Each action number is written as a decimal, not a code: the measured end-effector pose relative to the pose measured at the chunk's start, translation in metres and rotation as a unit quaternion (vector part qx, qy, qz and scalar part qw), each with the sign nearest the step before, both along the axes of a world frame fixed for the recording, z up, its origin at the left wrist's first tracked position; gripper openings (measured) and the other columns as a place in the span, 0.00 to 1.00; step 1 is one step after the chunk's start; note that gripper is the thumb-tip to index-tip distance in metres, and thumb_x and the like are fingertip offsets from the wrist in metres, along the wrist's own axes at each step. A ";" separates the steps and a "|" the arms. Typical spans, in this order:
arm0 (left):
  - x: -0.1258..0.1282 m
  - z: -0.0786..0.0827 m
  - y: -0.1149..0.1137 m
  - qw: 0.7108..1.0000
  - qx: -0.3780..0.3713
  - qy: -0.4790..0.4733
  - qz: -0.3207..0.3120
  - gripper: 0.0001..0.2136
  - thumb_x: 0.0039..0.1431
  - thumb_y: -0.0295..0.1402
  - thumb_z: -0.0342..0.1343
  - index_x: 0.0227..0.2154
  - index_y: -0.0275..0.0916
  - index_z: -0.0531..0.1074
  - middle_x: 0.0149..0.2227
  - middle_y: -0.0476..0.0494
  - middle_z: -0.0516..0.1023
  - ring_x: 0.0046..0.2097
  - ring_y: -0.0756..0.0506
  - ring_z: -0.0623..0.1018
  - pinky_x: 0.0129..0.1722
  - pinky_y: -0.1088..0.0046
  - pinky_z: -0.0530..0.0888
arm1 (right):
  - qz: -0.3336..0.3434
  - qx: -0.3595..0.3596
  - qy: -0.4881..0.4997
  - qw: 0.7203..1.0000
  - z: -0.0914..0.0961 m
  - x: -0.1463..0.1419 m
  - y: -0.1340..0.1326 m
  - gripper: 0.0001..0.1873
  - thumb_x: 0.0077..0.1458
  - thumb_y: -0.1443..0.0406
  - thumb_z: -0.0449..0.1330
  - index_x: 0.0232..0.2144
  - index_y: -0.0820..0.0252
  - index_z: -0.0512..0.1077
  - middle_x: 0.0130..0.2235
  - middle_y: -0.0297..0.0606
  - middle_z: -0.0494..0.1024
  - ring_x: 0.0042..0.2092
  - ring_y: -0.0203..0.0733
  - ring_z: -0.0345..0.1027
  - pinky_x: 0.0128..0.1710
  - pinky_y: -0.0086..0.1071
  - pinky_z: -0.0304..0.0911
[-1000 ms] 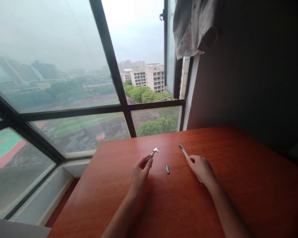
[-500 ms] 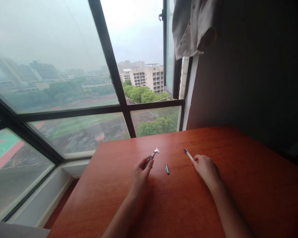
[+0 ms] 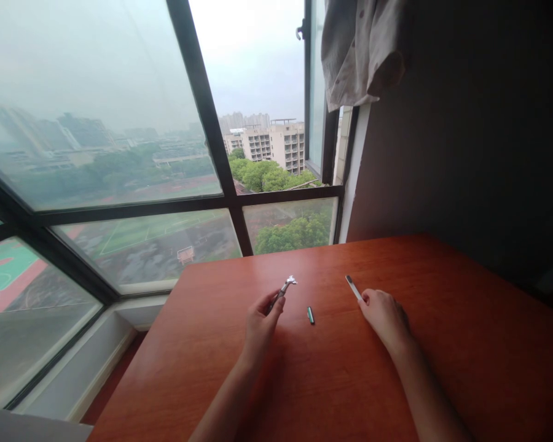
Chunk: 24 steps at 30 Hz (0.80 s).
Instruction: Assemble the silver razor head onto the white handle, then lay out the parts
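Observation:
My left hand (image 3: 263, 313) is closed around a razor handle (image 3: 283, 290), whose silver top end points up and to the right with no blade head on it. To the right of it, a small dark and green razor blade head (image 3: 310, 315) lies on the table, touched by neither hand. My right hand (image 3: 383, 312) pinches a white toothbrush (image 3: 354, 288) near the tabletop. The toothbrush's dark bristled end points away from me and to the left. Most of its handle is hidden inside my fingers.
Both forearms reach over a reddish-brown wooden table (image 3: 203, 344). Beyond its far edge are dark-framed windows (image 3: 233, 202), with one pane open. A grey cloth garment (image 3: 359, 55) hangs at the upper right beside a dark wall (image 3: 456, 135).
The toothbrush has rolled in my right fingers, so its head shows a different side, and its tip has shifted slightly right. My left hand and the blade head look unchanged.

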<state>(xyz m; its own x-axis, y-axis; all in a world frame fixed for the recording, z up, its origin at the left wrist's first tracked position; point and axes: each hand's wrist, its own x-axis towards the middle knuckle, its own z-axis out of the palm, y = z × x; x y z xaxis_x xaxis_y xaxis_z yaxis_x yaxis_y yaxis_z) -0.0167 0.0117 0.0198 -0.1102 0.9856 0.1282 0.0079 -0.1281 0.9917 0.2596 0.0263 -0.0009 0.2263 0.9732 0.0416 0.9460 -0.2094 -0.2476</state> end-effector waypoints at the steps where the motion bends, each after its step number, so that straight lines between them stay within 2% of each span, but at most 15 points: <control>1: 0.000 0.000 0.000 1.000 0.000 0.000 0.002 0.16 0.48 0.38 0.63 0.40 0.36 0.78 0.29 0.46 0.76 0.30 0.48 0.72 0.31 0.75 0.69 | 0.000 0.003 -0.001 1.000 0.000 0.000 0.000 0.07 0.55 0.63 0.56 0.29 0.57 0.73 0.33 0.42 0.77 0.32 0.43 0.71 0.24 0.30 0.48; 6: 0.000 0.001 0.000 1.000 0.002 0.002 0.001 0.16 0.48 0.38 0.62 0.40 0.35 0.78 0.29 0.46 0.76 0.30 0.49 0.72 0.31 0.75 0.70 | 0.018 0.057 0.019 0.998 0.000 -0.002 0.001 0.09 0.55 0.63 0.55 0.33 0.59 0.74 0.34 0.43 0.76 0.32 0.43 0.70 0.26 0.30 0.53; 8: 0.000 0.001 0.000 1.000 0.002 0.004 -0.002 0.16 0.49 0.38 0.62 0.40 0.35 0.78 0.29 0.45 0.76 0.30 0.49 0.72 0.32 0.75 0.70 | 0.063 0.091 0.064 0.992 0.001 -0.008 0.002 0.10 0.54 0.64 0.55 0.35 0.60 0.75 0.33 0.41 0.76 0.33 0.42 0.70 0.30 0.30 0.57; 10: 0.000 0.002 0.000 1.000 0.004 0.006 -0.006 0.16 0.49 0.38 0.61 0.39 0.34 0.78 0.29 0.45 0.76 0.30 0.48 0.72 0.32 0.75 0.70 | 0.135 0.112 0.123 0.977 0.001 -0.018 0.002 0.10 0.54 0.65 0.55 0.36 0.60 0.75 0.33 0.39 0.76 0.34 0.41 0.70 0.34 0.30 0.60; 12: 0.001 0.002 0.000 1.000 0.008 0.007 -0.010 0.16 0.50 0.39 0.61 0.39 0.34 0.78 0.28 0.44 0.75 0.30 0.48 0.72 0.32 0.74 0.70 | 0.206 0.111 0.168 0.958 0.002 -0.031 0.001 0.10 0.54 0.65 0.54 0.36 0.59 0.75 0.34 0.38 0.77 0.32 0.39 0.69 0.35 0.31 0.62; 15: 0.001 0.002 0.001 1.000 0.013 0.012 -0.013 0.16 0.50 0.40 0.60 0.38 0.34 0.78 0.28 0.44 0.75 0.30 0.47 0.72 0.33 0.73 0.70 | 0.251 0.098 0.225 0.936 0.005 -0.050 -0.006 0.11 0.54 0.65 0.55 0.36 0.61 0.75 0.32 0.39 0.76 0.31 0.39 0.69 0.35 0.31 0.63; 20: 0.000 0.001 0.001 0.999 0.012 0.019 -0.035 0.15 0.50 0.40 0.60 0.38 0.34 0.77 0.29 0.44 0.75 0.32 0.46 0.72 0.34 0.73 0.69 | 0.275 0.088 0.335 0.897 0.008 -0.073 -0.015 0.13 0.55 0.64 0.56 0.42 0.60 0.74 0.35 0.38 0.77 0.33 0.39 0.69 0.33 0.29 0.63; 22: 0.000 0.001 0.002 0.999 0.012 0.022 -0.041 0.15 0.51 0.39 0.59 0.37 0.34 0.77 0.29 0.44 0.75 0.32 0.46 0.72 0.34 0.73 0.69 | 0.271 0.094 0.332 0.899 0.008 -0.077 -0.016 0.14 0.54 0.64 0.57 0.43 0.59 0.73 0.35 0.38 0.77 0.33 0.39 0.69 0.35 0.30 0.64; 24: 0.000 0.002 0.001 0.999 0.009 0.026 -0.042 0.14 0.50 0.40 0.59 0.36 0.35 0.77 0.29 0.44 0.75 0.32 0.46 0.71 0.34 0.73 0.69 | 0.264 0.094 0.299 0.912 0.006 -0.078 -0.016 0.15 0.52 0.64 0.59 0.44 0.58 0.73 0.36 0.38 0.75 0.35 0.40 0.69 0.37 0.31 0.63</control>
